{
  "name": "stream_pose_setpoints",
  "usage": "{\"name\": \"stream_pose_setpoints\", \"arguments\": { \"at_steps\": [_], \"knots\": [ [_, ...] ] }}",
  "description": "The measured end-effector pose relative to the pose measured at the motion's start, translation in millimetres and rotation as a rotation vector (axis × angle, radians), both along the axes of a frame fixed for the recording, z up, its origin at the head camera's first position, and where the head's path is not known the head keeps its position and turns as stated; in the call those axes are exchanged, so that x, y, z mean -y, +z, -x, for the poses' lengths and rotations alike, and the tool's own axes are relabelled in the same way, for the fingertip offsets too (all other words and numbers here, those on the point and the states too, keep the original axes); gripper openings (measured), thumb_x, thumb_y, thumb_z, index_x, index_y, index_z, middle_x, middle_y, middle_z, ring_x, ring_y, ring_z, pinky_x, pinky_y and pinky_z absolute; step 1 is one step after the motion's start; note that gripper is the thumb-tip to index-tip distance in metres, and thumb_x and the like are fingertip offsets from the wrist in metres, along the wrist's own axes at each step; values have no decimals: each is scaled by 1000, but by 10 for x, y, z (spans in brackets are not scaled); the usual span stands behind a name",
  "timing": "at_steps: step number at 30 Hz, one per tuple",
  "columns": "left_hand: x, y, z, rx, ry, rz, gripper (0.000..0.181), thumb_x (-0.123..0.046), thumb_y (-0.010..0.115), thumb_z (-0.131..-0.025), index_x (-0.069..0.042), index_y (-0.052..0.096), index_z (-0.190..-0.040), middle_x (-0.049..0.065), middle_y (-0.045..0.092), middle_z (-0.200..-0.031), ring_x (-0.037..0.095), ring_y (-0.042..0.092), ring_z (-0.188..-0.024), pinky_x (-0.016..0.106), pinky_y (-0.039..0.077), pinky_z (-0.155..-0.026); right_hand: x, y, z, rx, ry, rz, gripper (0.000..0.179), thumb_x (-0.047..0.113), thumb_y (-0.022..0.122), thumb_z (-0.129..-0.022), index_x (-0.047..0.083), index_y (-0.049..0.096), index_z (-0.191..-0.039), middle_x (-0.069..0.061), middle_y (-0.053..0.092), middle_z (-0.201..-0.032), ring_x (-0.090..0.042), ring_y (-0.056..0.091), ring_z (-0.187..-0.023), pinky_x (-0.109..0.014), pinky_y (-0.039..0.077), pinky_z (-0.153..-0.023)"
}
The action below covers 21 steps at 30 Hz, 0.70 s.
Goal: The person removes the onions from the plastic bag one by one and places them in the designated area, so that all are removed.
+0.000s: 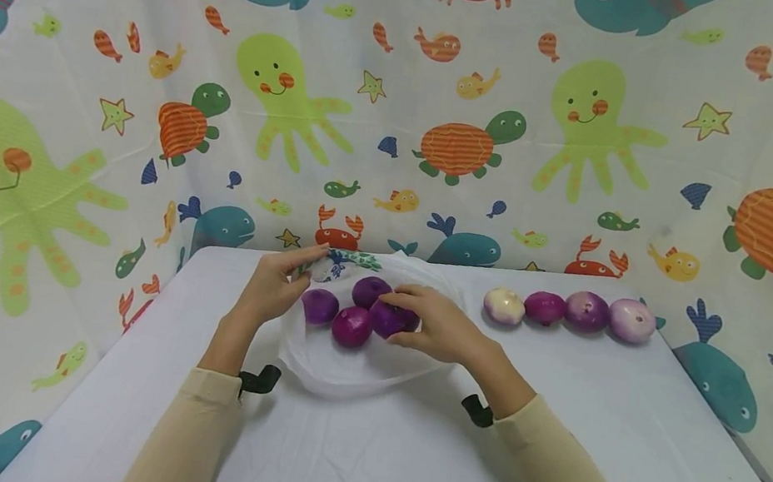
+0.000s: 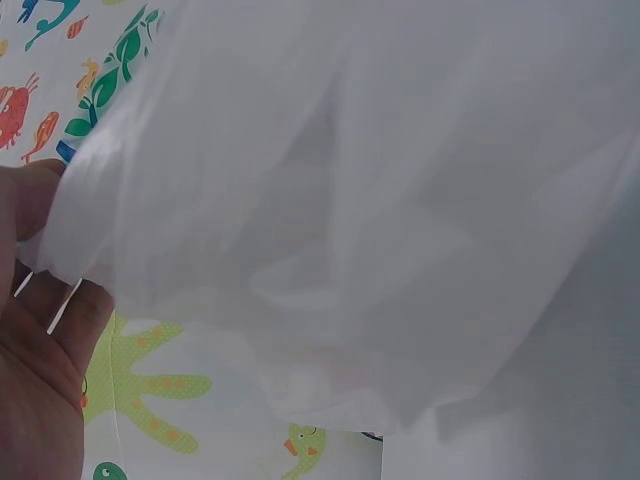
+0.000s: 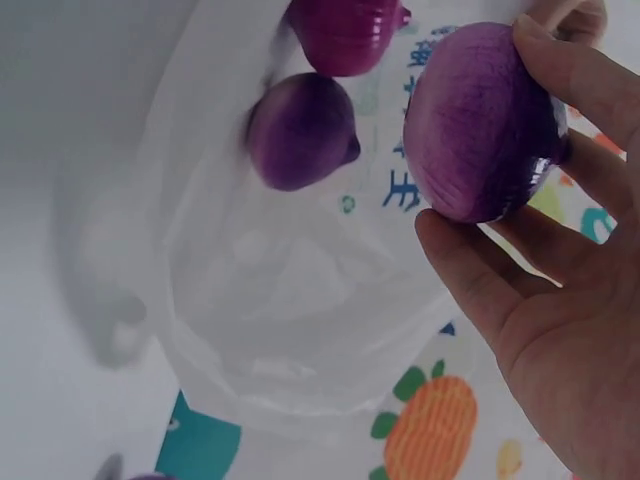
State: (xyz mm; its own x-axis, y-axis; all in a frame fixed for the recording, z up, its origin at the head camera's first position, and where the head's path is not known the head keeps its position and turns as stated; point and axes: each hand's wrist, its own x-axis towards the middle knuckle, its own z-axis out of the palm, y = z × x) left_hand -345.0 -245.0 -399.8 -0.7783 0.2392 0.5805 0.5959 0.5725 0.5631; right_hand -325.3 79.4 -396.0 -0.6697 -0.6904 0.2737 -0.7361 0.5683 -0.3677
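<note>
A thin white plastic bag [image 1: 335, 372] with green and blue print lies spread on the table. My left hand [image 1: 273, 284] pinches its edge at the left, the thumb and fingers gripping the film in the left wrist view, where the bag [image 2: 330, 220] hides most of the scene. With thumb and fingertips, my right hand [image 1: 445, 326] holds a purple onion [image 3: 480, 125] over the bag's right part. Beside that one, three other onions rest on or in the bag: a left one [image 1: 319, 307], a reddish front one [image 1: 352, 327] and a back one [image 1: 369, 291].
Several onions stand in a row at the back right of the table: a pale one [image 1: 503, 307], a magenta one [image 1: 544, 308], a purple one [image 1: 586, 312] and a light purple one [image 1: 633, 321]. A sea-animal curtain [image 1: 375, 214] hangs behind the white table [image 1: 365, 474].
</note>
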Motion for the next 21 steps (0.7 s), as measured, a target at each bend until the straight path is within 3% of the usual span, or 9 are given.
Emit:
{"name": "stream_pose_setpoints", "arguments": {
  "at_steps": [6, 15, 21],
  "knots": [
    [-1, 5, 5, 10, 8, 8, 51, 9, 59, -94, -14, 69, -138, 4, 67, -142, 23, 64, -106, 13, 46, -78, -135, 89, 28, 29, -75, 26, 62, 35, 82, -89, 24, 61, -146, -8, 58, -151, -32, 50, -142, -55, 47, -112],
    [-2, 12, 4, 18, 5, 6, 50, 9, 60, -94, -13, 69, -138, 4, 68, -142, 23, 64, -106, 12, 47, -78, -359, 143, 82, 56, -107, 127, 60, 29, 85, -87, 25, 63, -142, -3, 59, -148, -28, 55, -135, -47, 57, -99],
    [-8, 9, -7, 18, 8, 6, 50, 9, 59, -94, -13, 69, -138, 4, 68, -141, 23, 65, -107, 11, 47, -79, -471, 166, 106, 61, -152, 137, 61, 31, 86, -86, 26, 61, -142, -5, 59, -147, -29, 56, -132, -50, 57, -98]
  ]
}}
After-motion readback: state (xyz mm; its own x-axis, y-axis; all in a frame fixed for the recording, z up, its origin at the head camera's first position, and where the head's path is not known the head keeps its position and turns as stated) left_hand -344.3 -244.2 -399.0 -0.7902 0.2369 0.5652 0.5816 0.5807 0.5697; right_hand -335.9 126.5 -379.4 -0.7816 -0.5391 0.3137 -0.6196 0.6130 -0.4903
